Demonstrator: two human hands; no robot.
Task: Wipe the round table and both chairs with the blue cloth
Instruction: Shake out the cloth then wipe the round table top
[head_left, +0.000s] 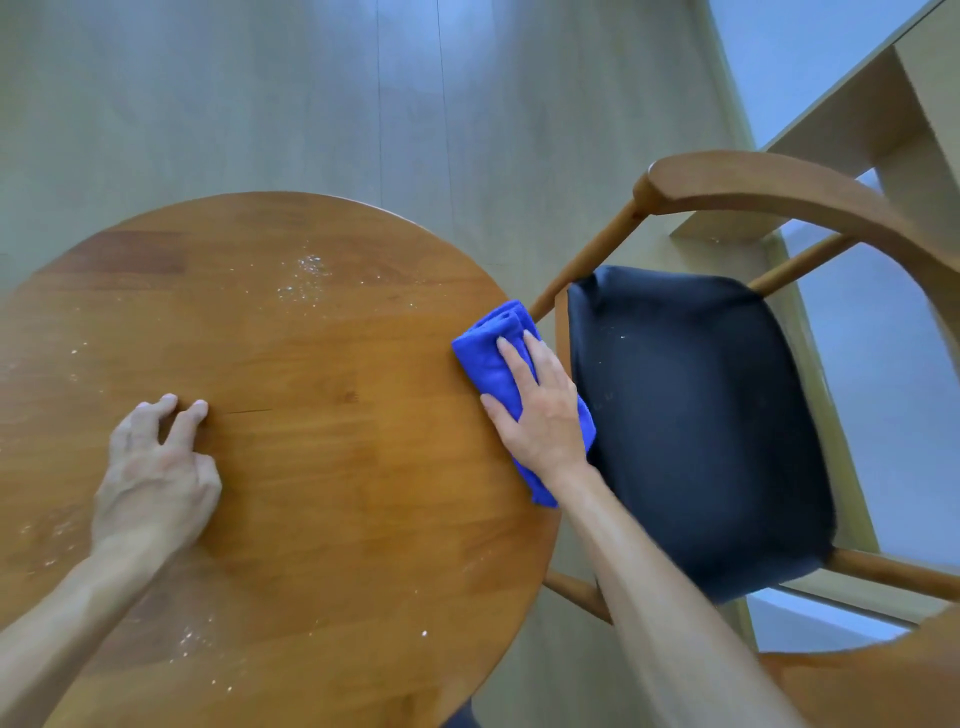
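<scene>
Underneath, pale crumbs dust the round table.

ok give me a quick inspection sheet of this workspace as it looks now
surface: round table, brown wood, white crumbs or powder scattered near the far side, the left edge and the near side
job's things: blue cloth, folded, lying on the table's right edge, partly overhanging; chair with black seat beside the table, a few white specks on the seat
clutter: nothing seen apart from the crumbs
hands: right hand pressing flat on the cloth; left hand resting on the tabletop with fingers curled, holding nothing
cables: nothing seen
surroundings: pale wood floor; light wooden shelf unit behind the chair
</scene>
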